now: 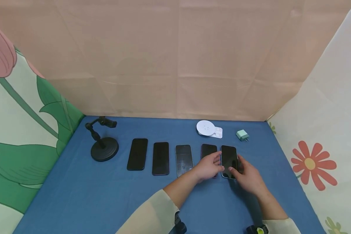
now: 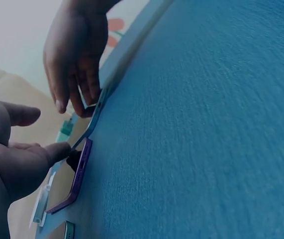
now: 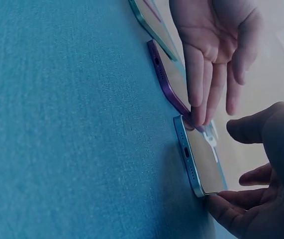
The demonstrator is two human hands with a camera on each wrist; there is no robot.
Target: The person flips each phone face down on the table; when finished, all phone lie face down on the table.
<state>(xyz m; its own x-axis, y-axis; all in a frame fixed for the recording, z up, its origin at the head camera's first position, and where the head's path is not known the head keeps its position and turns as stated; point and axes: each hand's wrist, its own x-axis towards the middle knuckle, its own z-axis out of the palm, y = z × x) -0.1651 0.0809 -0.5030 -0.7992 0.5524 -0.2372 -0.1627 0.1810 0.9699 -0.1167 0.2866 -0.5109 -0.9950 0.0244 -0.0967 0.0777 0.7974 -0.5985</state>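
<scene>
At the right end of a row of phones lies a smartphone (image 1: 229, 159) with a dark screen and a pale blue frame. My left hand (image 1: 208, 167) has its fingertips at the phone's left edge, fingers fairly straight. On the opposite side, the fingers of my right hand (image 1: 249, 177) touch the right edge. In the right wrist view the right thumb (image 3: 248, 130) stands apart from the screen. A purple-framed phone (image 1: 209, 149) lies just to the left, partly covered by my left hand; its lower edge shows in the left wrist view.
Further left lie a grey-screened phone (image 1: 184, 159) and two black phones, one (image 1: 161, 158) beside the other (image 1: 137, 154). A black phone stand (image 1: 104, 149) is at the far left. Behind are a white disc (image 1: 205, 127) on a white card (image 1: 217, 132) and a green plug adapter (image 1: 242, 134).
</scene>
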